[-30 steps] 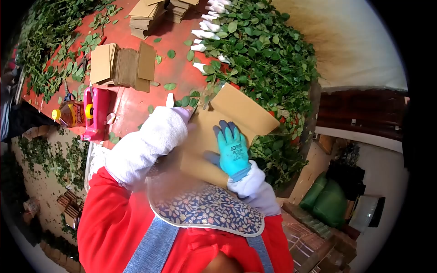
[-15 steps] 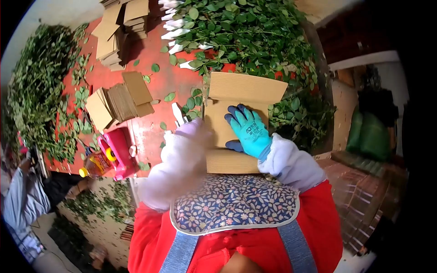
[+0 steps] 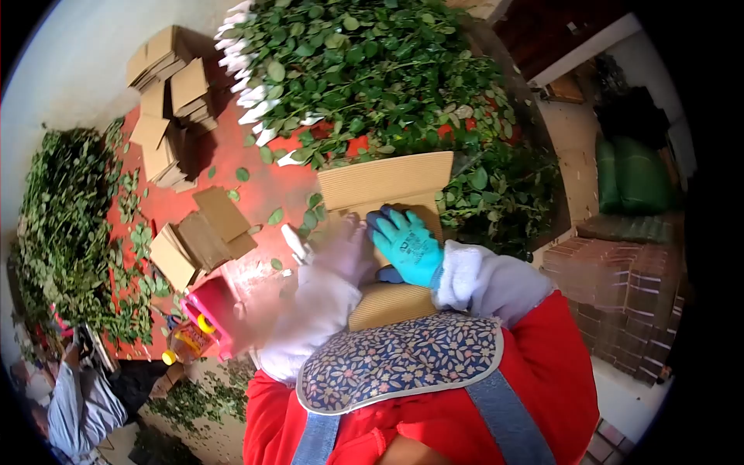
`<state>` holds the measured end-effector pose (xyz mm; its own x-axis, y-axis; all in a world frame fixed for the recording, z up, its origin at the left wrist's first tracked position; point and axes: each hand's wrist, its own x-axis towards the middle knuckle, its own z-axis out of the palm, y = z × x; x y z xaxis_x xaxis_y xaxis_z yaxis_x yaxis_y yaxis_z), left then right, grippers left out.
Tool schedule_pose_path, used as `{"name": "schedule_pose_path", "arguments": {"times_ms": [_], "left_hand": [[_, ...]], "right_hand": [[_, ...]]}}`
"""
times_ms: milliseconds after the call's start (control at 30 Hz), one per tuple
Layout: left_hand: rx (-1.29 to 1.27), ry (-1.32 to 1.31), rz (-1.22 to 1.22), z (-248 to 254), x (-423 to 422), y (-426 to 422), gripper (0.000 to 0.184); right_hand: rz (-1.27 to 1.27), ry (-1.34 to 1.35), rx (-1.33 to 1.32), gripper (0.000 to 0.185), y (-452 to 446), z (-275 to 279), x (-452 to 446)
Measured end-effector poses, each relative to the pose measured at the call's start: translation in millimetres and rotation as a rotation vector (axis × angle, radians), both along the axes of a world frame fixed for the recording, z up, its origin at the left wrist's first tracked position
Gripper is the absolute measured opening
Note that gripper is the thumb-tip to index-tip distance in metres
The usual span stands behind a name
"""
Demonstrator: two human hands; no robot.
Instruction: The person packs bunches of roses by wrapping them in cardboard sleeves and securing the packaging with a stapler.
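Observation:
A piece of corrugated cardboard (image 3: 385, 181) lies before me on the red table, its far flap raised. My right hand (image 3: 407, 244), in a teal glove with dark fingertips, rests on it with fingers spread. Beside it, my left hand (image 3: 347, 249) is over the cardboard's left part, in a pale purple glove; it is blurred, and its fingers cannot be made out. A white-wrapped stem end (image 3: 296, 242) is just left of my left hand. Leafy green stems (image 3: 364, 74) are heaped beyond the cardboard.
Folded cardboard stacks (image 3: 203, 239) stand on the red table (image 3: 225, 174) at left. Nearer are a pink container (image 3: 211, 310) and a yellow-capped bottle (image 3: 186, 341). More foliage (image 3: 62, 225) lies far left, above a person's grey-clothed leg (image 3: 85, 403). Green sacks (image 3: 635, 174) are at right.
My left hand has come over the cardboard, next to my right hand, which stays flat on it. The view has turned, so the table and stacks appear shifted.

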<state>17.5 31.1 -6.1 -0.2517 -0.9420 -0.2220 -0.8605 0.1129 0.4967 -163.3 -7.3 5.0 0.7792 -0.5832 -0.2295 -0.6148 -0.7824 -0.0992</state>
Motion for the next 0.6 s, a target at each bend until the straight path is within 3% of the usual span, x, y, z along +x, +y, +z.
{"name": "schedule_pose_path", "arguments": {"times_ms": [100, 167, 400, 467, 567, 600], "left_hand": [[0.307, 0.027, -0.01, 40.5, -9.1, -16.4, 0.08], [0.302, 0.074, 0.04, 60.8, -14.3, -16.3, 0.081], [0.388, -0.12, -0.117, 89.6, -28.1, -28.4, 0.085], [0.414, -0.149, -0.144, 92.5, -27.8, -27.4, 0.084], [0.367, -0.241, -0.19, 64.5, -24.1, -23.1, 0.083], [0.344, -0.197, -0.149, 45.0, -19.8, -17.0, 0.083]], "right_hand": [[-0.014, -0.059, -0.031, 0.067, 1.8, 5.0, -0.4], [0.004, -0.039, -0.079, 0.075, 3.0, -5.0, -2.8], [0.001, -0.179, 0.008, 0.063, 0.8, 10.8, -14.2], [0.005, -0.266, 0.047, 0.06, 2.6, 20.9, -21.5], [0.216, -0.453, 0.422, 0.046, 5.4, 47.5, -34.1], [0.225, -0.43, 0.351, 0.044, 15.3, 33.4, -41.8]]}}
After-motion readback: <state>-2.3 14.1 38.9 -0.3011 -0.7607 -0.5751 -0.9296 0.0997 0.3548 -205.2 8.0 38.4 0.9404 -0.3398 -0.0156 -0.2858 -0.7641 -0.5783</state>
